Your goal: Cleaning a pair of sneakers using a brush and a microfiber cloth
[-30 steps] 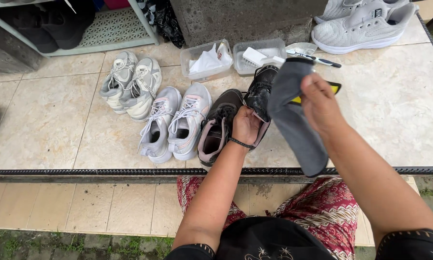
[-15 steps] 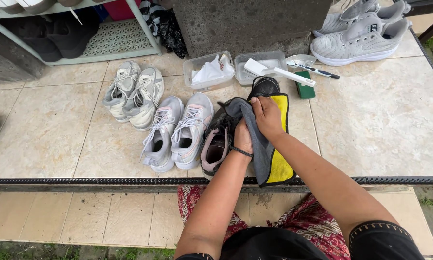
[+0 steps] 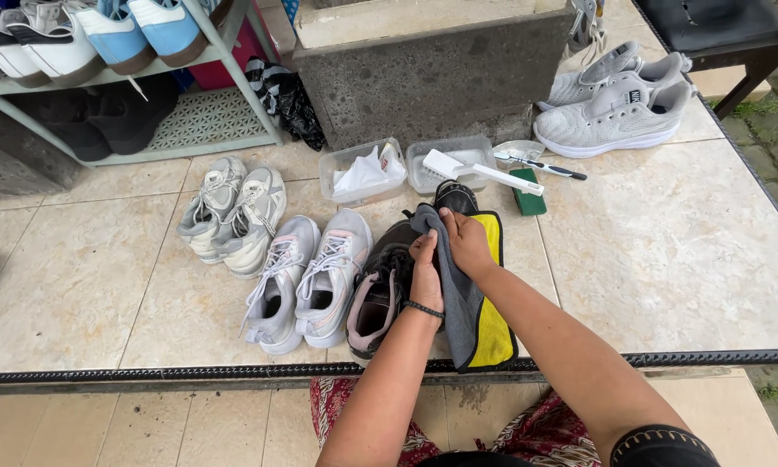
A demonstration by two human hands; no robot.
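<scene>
My hands, left (image 3: 425,275) and right (image 3: 468,244), have come down from mid-air, both gripping the grey-yellow cloth (image 3: 480,311) over the dark shoe (image 3: 389,290) near the floor's front edge.

Grey/yellow cloth (image 3: 484,324), blk shoes (image 3: 380,285)

- The cloth (image 3: 475,320) under the left hand (image 3: 425,278) and right hand (image 3: 468,246) looks soft and matt, grey with a yellow fleecy face.
- The dark shoe (image 3: 380,290) has matt mesh fabric.
- The pale grey sneakers (image 3: 307,281), centre left, are woven textile.
- The two tubs (image 3: 406,169), upper centre, are clear plastic.
- The floor tiles (image 3: 665,251) are smooth, faintly glossy stone.
- The block (image 3: 423,73), top centre, is rough grey concrete.
</scene>
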